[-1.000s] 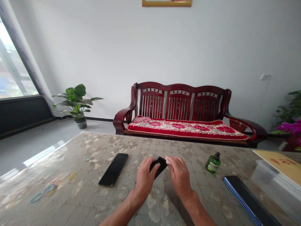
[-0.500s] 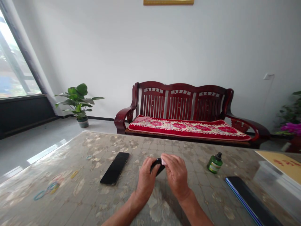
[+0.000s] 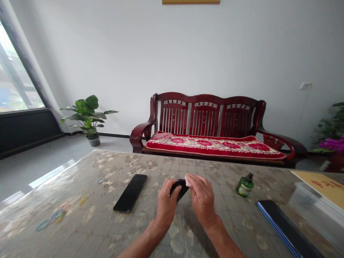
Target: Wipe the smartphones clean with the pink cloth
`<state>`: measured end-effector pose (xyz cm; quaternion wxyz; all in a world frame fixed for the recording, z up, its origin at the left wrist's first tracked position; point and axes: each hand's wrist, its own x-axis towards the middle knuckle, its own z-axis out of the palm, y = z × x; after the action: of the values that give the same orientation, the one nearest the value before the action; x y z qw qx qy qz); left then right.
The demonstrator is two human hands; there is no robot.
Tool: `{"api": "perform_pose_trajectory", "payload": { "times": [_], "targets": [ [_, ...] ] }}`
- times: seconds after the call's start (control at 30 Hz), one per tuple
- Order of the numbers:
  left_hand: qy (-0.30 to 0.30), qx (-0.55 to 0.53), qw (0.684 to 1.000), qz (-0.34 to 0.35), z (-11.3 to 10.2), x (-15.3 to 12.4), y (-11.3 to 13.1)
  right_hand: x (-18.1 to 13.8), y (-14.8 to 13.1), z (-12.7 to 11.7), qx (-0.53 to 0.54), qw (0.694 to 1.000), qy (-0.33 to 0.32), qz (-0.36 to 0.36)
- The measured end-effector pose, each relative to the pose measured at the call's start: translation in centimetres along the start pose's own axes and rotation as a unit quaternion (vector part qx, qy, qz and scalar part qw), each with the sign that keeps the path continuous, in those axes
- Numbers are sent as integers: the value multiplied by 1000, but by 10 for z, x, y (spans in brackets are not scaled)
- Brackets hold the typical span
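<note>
My left hand grips a black phone by its left side, thumb across the near face. Much of the phone is hidden behind the fingers, and it is held tilted above the table. Between the fingertips of my right hand is a small wad of pale pink-white tissue, at the phone's upper right edge. To the left of my hands, another black phone lies flat. A small green bottle with a black cap stands to the right.
The table has a patterned cover. Coloured rubber bands lie at left. On the right are a dark flat case with blue edges and a clear plastic box beneath a tan sheet. A wooden bench stands beyond.
My right hand has shifted slightly with the tissue, and more of the phone's dark face shows between my hands. The view has moved a little; the things on the table stay put.
</note>
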<state>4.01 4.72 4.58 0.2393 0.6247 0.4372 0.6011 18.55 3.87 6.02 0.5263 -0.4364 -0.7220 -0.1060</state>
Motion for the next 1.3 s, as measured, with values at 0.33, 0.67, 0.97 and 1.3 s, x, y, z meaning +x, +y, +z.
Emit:
{"api": "perform_pose_trajectory", "payload": {
  "times": [0.33, 0.67, 0.97, 1.3],
  "targets": [
    [58, -119, 981, -140, 13, -10, -10, -23, 8, 26, 205, 933, 18, 296],
    [11, -96, 992, -85, -3, -4, -18, -25, 6, 29, 214, 944, -6, 253],
    [-174, 131, 974, 62, -46, 29, 3, -4, 2, 10, 125, 978, -98, 136],
    [-172, 334, 920, 115, -60, -12, -17, -7, -29, 9, -21, 983, -163, -80]
  ]
}}
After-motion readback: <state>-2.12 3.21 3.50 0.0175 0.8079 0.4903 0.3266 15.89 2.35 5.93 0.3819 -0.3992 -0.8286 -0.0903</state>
